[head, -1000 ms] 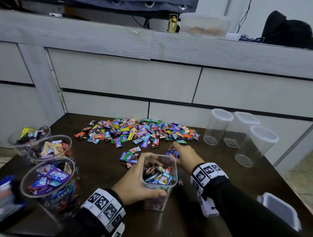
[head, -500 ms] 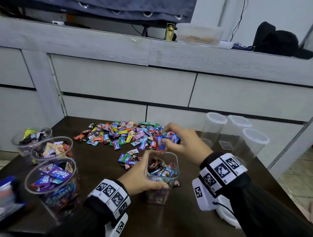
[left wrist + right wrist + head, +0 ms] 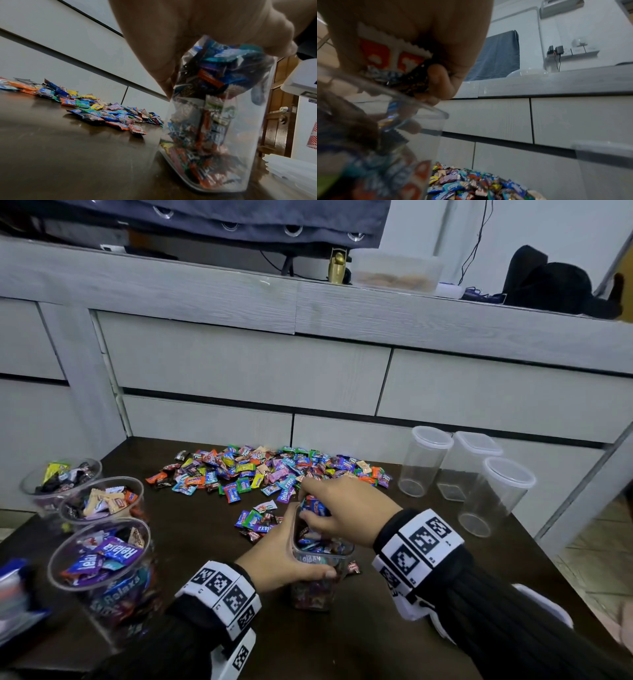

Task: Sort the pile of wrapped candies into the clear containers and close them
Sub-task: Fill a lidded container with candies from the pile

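At lower centre of the head view, a square clear container [image 3: 322, 570] is gripped by the left hand [image 3: 274, 563], fingers curled round its wall. Above its mouth, several wrapped candies [image 3: 317, 506] are pinched in the right hand [image 3: 346, 510]. Toward mid-frame, the candy pile [image 3: 270, 470] is spread on the dark table [image 3: 205, 529].

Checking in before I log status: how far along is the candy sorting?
Partly done: three open round tubs hold sorted candies. In hand: left hand steadies the square container while right hand drops in a handful of candies. Left: the big pile, three empty lidded containers, all closing.
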A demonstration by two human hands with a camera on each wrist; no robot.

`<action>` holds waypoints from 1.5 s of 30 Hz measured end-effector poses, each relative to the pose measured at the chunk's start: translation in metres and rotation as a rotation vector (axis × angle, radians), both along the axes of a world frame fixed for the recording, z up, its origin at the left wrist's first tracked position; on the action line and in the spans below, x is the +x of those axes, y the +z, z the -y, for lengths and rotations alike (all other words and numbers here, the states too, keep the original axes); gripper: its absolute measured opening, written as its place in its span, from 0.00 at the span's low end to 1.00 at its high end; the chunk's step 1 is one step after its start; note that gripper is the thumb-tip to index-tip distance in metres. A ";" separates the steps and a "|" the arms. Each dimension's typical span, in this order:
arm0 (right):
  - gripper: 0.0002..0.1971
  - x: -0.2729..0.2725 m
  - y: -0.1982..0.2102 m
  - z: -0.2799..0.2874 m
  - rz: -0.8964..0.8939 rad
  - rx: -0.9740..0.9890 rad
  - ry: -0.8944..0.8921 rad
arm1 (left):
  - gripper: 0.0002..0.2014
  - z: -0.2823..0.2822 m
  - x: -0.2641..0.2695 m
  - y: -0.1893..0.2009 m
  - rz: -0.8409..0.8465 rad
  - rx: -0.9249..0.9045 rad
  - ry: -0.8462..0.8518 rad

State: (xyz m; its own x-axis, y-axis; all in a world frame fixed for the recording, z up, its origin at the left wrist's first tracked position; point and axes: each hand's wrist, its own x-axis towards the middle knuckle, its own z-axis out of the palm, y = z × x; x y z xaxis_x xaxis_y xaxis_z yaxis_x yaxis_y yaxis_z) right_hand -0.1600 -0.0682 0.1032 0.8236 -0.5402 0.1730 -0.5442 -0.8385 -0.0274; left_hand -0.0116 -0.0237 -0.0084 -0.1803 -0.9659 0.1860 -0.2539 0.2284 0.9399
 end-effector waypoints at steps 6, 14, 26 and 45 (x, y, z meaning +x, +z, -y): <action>0.10 0.009 -0.017 -0.005 0.273 0.123 -0.039 | 0.42 0.000 0.001 0.002 0.040 -0.013 0.010; 0.07 -0.002 -0.033 -0.009 0.582 0.363 -0.006 | 0.55 0.000 0.001 0.003 -0.013 0.041 -0.022; 0.16 -0.011 -0.032 -0.009 0.652 0.376 0.008 | 0.51 -0.007 0.002 0.010 0.023 0.094 -0.004; 0.13 -0.026 -0.010 0.000 0.637 0.613 -0.022 | 0.42 -0.006 -0.002 0.009 -0.058 0.110 -0.025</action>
